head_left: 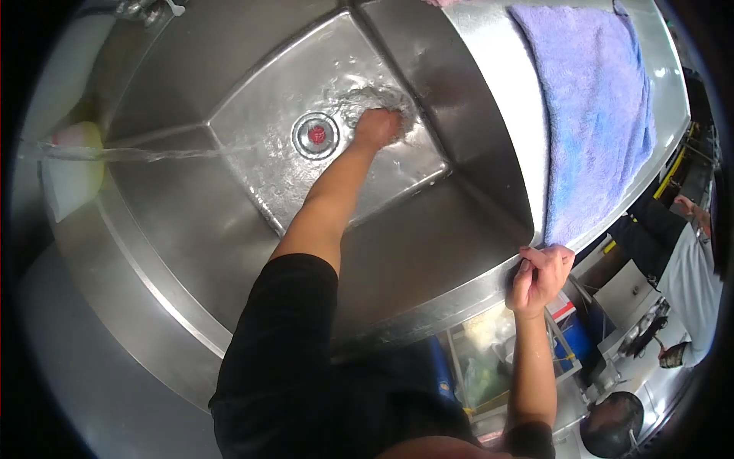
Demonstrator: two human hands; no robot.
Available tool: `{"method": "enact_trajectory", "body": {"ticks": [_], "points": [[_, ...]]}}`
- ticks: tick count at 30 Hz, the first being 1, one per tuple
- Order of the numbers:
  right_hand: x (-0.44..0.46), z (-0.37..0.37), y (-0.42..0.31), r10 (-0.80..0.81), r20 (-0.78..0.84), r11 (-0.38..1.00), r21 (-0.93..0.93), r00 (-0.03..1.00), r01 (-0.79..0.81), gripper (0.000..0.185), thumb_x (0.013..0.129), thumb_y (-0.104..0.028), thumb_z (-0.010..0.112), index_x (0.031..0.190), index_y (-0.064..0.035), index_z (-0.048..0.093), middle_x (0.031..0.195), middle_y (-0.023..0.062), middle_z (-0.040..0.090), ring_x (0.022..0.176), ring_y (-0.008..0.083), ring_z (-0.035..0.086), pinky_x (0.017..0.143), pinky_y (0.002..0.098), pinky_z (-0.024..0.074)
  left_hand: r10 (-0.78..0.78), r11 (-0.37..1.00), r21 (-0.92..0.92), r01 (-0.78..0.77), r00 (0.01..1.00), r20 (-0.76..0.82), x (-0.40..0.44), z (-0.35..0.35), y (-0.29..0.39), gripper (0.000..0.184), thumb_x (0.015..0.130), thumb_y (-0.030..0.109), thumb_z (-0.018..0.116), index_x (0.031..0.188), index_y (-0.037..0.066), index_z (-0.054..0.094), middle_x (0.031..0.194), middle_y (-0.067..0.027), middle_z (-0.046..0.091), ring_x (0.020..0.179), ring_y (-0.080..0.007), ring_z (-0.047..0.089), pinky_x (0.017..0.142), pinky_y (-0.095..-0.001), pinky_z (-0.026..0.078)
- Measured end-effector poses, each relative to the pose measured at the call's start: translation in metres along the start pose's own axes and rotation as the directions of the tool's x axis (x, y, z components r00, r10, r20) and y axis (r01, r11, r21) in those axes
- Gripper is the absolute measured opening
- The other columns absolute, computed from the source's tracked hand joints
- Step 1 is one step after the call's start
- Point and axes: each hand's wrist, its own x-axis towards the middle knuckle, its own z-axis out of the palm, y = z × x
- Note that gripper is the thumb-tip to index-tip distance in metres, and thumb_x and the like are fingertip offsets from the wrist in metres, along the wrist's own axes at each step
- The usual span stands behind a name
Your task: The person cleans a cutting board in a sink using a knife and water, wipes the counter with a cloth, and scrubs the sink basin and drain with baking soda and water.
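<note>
My left hand point(378, 128) is down in the metal sink point(436, 222), its fingers curled under in shallow, rippling water. Whatever is beneath those fingers is hidden. Just left of that hand lies the round drain point(316, 136) with a red centre. A stream of water point(164, 154) runs in from the left side. My right hand point(543, 277) is closed in a loose fist at the sink's front rim, with nothing visible in it. Close above it is the lower corner of a purple-blue towel point(596, 115), spread on the metal ledge.
A pale container with a yellowish side point(75, 168) stands at the sink's left. Below the rim is a rack point(489, 359) with bagged items. At the right, one person point(684, 268) stands by a counter; another person's head point(612, 424) shows at the lower right.
</note>
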Motion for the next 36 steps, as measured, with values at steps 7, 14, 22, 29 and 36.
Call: {"method": "enact_trajectory", "body": {"ticks": [7, 14, 22, 29, 36], "points": [[0.001, 0.001, 0.002, -0.010, -0.009, 0.999, 0.034, 1.000, 0.010, 0.027, 0.065, -0.006, 0.054, 0.089, -0.0078, 0.067, 0.066, 0.0014, 0.053, 0.066, 0.0215, 0.047, 0.073, 0.0358, 0.0356, 0.087, 0.996, -0.039, -0.086, 0.996, 0.028, -0.038, 0.016, 0.019, 0.027, 0.093, 0.029, 0.054, 0.090, 0.008, 0.072, 0.092, -0.0162, 0.071, 0.083, -0.0364, 0.069, 0.074, -0.0489, 0.053], [-0.002, 0.001, 0.004, -0.004, -0.008, 0.999, 0.044, 1.000, 0.004, 0.028, 0.065, -0.006, 0.054, 0.089, -0.0079, 0.067, 0.066, 0.0015, 0.053, 0.067, 0.0219, 0.047, 0.074, 0.0359, 0.0359, 0.110, 0.988, -0.142, -0.059, 0.914, 0.390, -0.192, 0.033, -0.021, 0.031, 0.096, 0.036, 0.050, 0.105, 0.015, 0.071, 0.103, -0.0122, 0.070, 0.093, -0.0336, 0.067, 0.081, -0.0462, 0.052], [-0.002, 0.001, 0.003, 0.013, 0.005, 0.999, 0.043, 1.000, -0.013, 0.025, 0.065, -0.007, 0.055, 0.088, -0.0077, 0.067, 0.066, 0.0024, 0.053, 0.068, 0.0222, 0.047, 0.074, 0.0363, 0.0351, -0.699, 0.662, 0.047, 0.748, 0.639, -0.320, -0.189, 0.010, -0.225, 0.039, 0.097, 0.035, 0.047, 0.103, 0.003, 0.068, 0.095, -0.0195, 0.070, 0.092, -0.0384, 0.067, 0.081, -0.0461, 0.053], [-0.005, 0.001, 0.006, 0.014, 0.027, 1.000, -0.010, 1.000, -0.014, 0.023, 0.068, -0.008, 0.054, 0.087, -0.0067, 0.068, 0.066, 0.0037, 0.053, 0.069, 0.0232, 0.046, 0.075, 0.0365, 0.0343, -0.470, 0.868, -0.064, 0.492, 0.776, -0.421, 0.036, -0.043, -0.140, 0.029, 0.093, 0.029, 0.051, 0.090, 0.009, 0.071, 0.091, -0.0156, 0.071, 0.084, -0.0371, 0.069, 0.074, -0.0488, 0.055], [-0.007, 0.003, 0.008, 0.015, -0.004, 0.999, 0.047, 1.000, -0.014, 0.025, 0.068, -0.008, 0.054, 0.088, -0.0060, 0.069, 0.067, 0.0028, 0.053, 0.068, 0.0220, 0.045, 0.073, 0.0365, 0.0334, -0.049, 0.991, -0.128, 0.045, 0.998, -0.027, 0.001, 0.016, 0.017, 0.018, 0.087, 0.016, 0.052, 0.092, 0.007, 0.068, 0.096, -0.0184, 0.070, 0.091, -0.0367, 0.068, 0.076, -0.0483, 0.055]]}}
